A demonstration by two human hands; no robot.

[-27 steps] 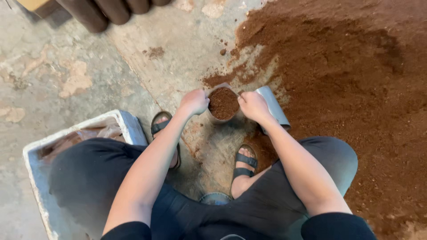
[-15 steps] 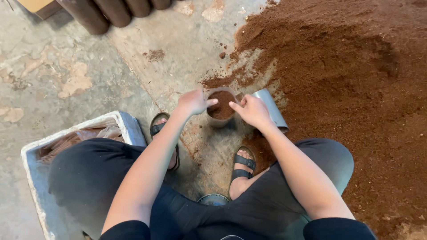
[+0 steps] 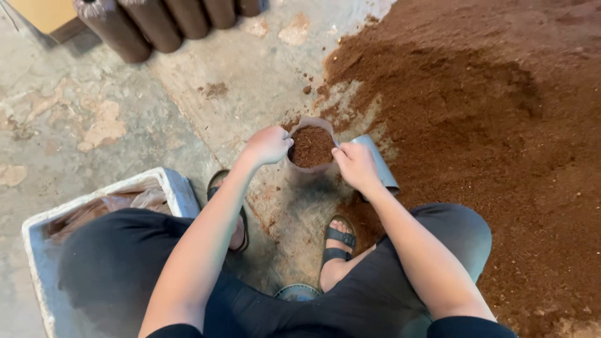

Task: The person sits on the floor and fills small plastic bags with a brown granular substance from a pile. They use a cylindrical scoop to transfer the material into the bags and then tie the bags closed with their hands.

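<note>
Head view: the person is squatting over a concrete floor [image 3: 206,119], looking down between their own knees. Both hands are meeting at a small soft planting bag [image 3: 311,150] that is standing upright on the floor just in front of the sandalled feet, at the near edge of a big heap of brown soil [image 3: 476,125]. The bag is filled nearly to the brim with the same brown soil.

The left hand [image 3: 269,145] is gripping the bag's left rim, its grip pressed together and pinching the thin wall between thumb and fingers. The right hand [image 3: 355,166] is doing the same on the right rim, fingers curled in and pinching the edge, so the mouth of the bag is being held open between the two hands.

Just beside the right hand, partly hidden behind it, a grey scoop [image 3: 379,164] is lying on the floor at the foot of the soil heap, touching the loose soil.

To the person's left, a white foam box [image 3: 172,188] is sitting on the floor close against the left knee, with crumpled plastic and something brown inside it. At the top of the view, a row of dark filled bags [image 3: 156,25] is standing side by side, well apart from the hands, next to a yellowish box corner [image 3: 44,12].
</note>
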